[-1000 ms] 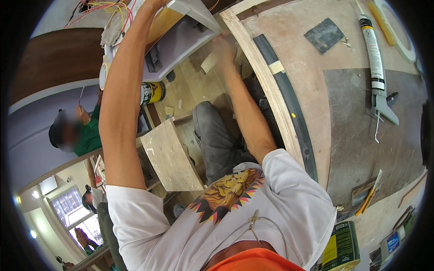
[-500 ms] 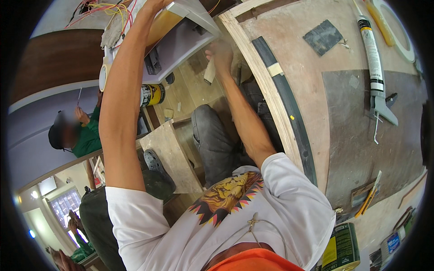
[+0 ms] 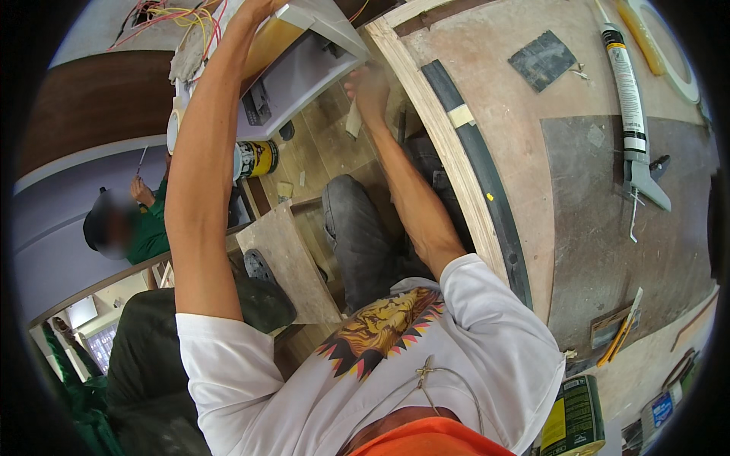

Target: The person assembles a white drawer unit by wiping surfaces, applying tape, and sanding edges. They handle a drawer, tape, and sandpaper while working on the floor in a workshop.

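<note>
At the top edge my left hand [image 3: 262,7] rests by the upper corner of a white box-like cabinet [image 3: 334,34]; its fingers are cut off by the frame. Below the cabinet's right corner is my right hand [image 3: 370,93], smeared by motion, its fingers curled. A flat beige strip [image 3: 353,121], perhaps folded sandpaper, hangs down from that hand. Inside the cabinet a dark metal drawer runner [image 3: 258,102] shows on the wall.
To the right, a wood-edged panel [image 3: 456,167] carries a caulking gun [image 3: 635,144], a dark sheet [image 3: 543,61] and a cutter knife [image 3: 620,338]. A yellow-black tin [image 3: 258,159] and a wooden step [image 3: 289,262] stand low. A co-worker in green [image 3: 148,235] holds a thin tool at left.
My right hand and the beige strip have shifted slightly, while my left arm stays nearly still. The co-worker's thin tool has tilted, and green clothing has come further into the lower left.
</note>
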Demonstrator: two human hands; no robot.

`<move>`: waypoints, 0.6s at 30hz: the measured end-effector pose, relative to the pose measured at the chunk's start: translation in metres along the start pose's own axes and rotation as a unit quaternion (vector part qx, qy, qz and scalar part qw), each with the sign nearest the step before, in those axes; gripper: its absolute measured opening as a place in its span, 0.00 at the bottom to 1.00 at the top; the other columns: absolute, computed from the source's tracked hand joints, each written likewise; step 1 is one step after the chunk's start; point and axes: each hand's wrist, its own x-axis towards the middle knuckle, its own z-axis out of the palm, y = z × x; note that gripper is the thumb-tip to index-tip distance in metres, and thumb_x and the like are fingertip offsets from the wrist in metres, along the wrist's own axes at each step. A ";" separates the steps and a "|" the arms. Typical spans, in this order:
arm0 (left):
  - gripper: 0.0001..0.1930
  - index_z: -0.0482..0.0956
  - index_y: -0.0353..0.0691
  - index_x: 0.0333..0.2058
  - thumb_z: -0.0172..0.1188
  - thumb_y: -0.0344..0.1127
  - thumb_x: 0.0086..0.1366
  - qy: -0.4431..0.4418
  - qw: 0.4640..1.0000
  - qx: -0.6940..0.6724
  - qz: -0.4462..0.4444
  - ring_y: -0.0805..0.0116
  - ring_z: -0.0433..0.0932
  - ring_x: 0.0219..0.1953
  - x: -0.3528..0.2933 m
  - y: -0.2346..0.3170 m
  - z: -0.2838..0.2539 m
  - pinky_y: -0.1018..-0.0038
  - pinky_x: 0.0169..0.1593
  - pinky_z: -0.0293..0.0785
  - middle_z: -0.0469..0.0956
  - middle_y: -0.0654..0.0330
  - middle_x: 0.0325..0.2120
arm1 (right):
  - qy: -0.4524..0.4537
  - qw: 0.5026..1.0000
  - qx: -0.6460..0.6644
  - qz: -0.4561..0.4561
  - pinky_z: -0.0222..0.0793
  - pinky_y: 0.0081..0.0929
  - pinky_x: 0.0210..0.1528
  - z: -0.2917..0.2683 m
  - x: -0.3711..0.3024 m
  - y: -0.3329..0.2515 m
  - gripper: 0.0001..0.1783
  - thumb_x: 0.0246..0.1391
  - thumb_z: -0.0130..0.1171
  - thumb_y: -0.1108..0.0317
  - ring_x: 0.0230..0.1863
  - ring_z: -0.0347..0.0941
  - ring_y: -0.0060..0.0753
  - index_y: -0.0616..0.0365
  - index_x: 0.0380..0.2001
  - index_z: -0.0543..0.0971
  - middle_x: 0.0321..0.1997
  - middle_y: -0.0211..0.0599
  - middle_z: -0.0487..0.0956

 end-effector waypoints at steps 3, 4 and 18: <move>0.26 0.74 0.34 0.63 0.54 0.47 0.75 0.002 1.000 0.005 0.006 0.62 0.81 0.53 -0.001 0.002 -0.001 0.68 0.59 0.72 0.84 0.50 0.47 | -0.004 1.000 0.005 0.001 0.73 0.23 0.24 0.001 0.001 0.003 0.16 0.72 0.46 0.65 0.26 0.81 0.25 0.63 0.57 0.68 0.37 0.36 0.81; 0.26 0.74 0.34 0.62 0.54 0.47 0.75 0.003 1.000 0.004 0.009 0.62 0.81 0.53 -0.002 0.003 0.000 0.68 0.59 0.73 0.84 0.50 0.47 | -0.004 1.000 -0.001 -0.003 0.73 0.24 0.23 0.000 0.003 0.004 0.17 0.72 0.46 0.65 0.25 0.80 0.25 0.63 0.57 0.68 0.37 0.36 0.81; 0.25 0.74 0.34 0.62 0.53 0.46 0.75 0.006 1.000 -0.017 0.013 0.64 0.81 0.51 -0.002 -0.004 0.001 0.70 0.57 0.73 0.85 0.52 0.45 | 0.032 0.998 -0.052 0.009 0.73 0.29 0.23 0.008 0.011 0.001 0.13 0.71 0.51 0.64 0.23 0.79 0.30 0.65 0.38 0.77 0.29 0.38 0.81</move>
